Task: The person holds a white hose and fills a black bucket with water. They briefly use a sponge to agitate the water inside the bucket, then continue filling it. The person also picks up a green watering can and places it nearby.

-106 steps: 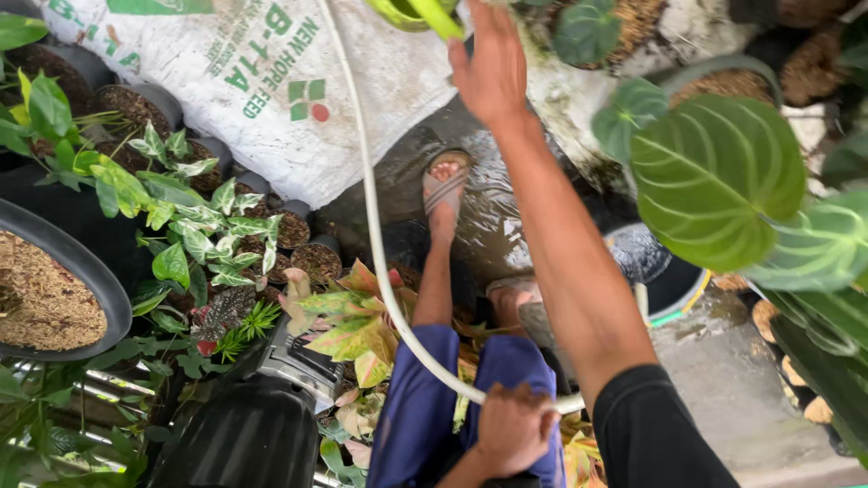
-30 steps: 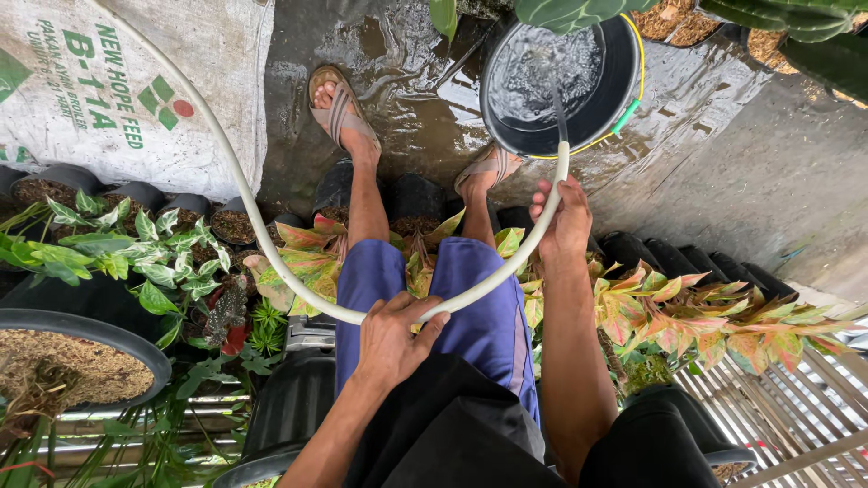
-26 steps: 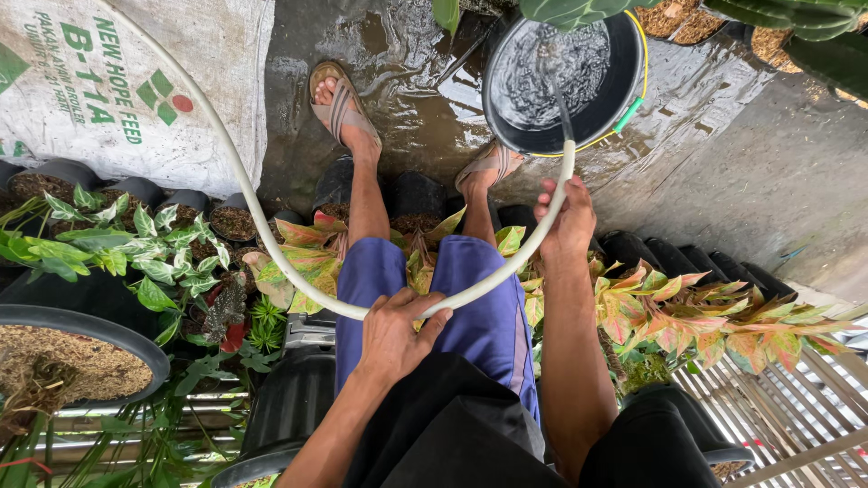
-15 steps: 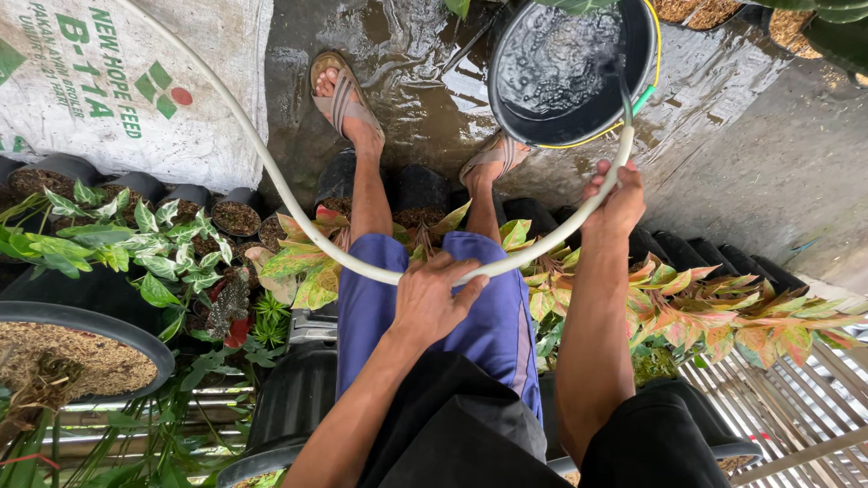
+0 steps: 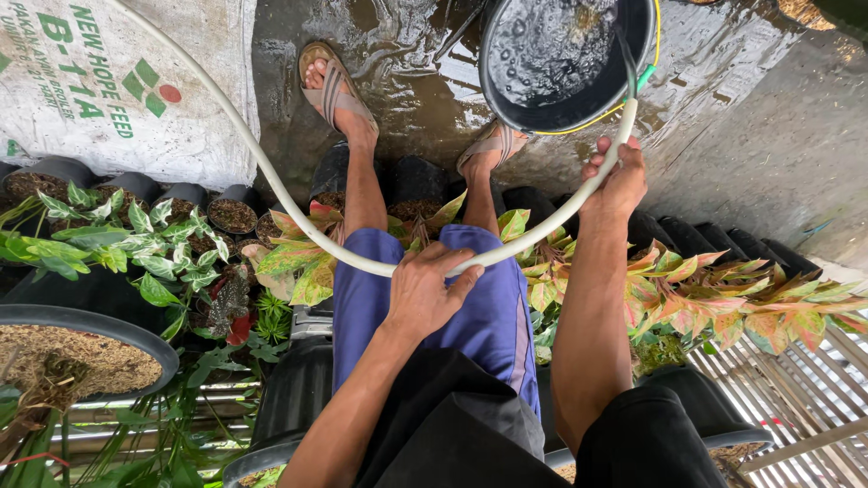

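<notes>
Right hand [image 5: 617, 181] is wrapped around the white hose [image 5: 271, 172] just short of its end, fingers curled tight on it, and the tip hangs over the rim of the black bucket [image 5: 542, 113] with water churning inside. Left hand [image 5: 425, 289] sits lower down over the blue shorts [image 5: 493, 316], fingers loosely closed over the middle of the same hose, thumb on one side and the rest draped over the top.

Compared with half a second ago, the right hand has crept a bit nearer the bucket rim and the hose curve between the two hands looks pulled a little flatter. A few seconds back the right arm was stretched way out toward the top of the view and there was no bucket in sight at all, so that's the big change.

The hose runs from the bucket, past both hands, then sweeps up across the wet concrete [image 5: 741, 108] beside the white feed sack [image 5: 108, 81]. Feet in sandals [image 5: 334, 86] stand on the wet ground, one right beside the bucket. Small black pots [image 5: 231, 212] with green plants sit near the left leg, pinkish leaves [image 5: 723, 298] near the right.
</notes>
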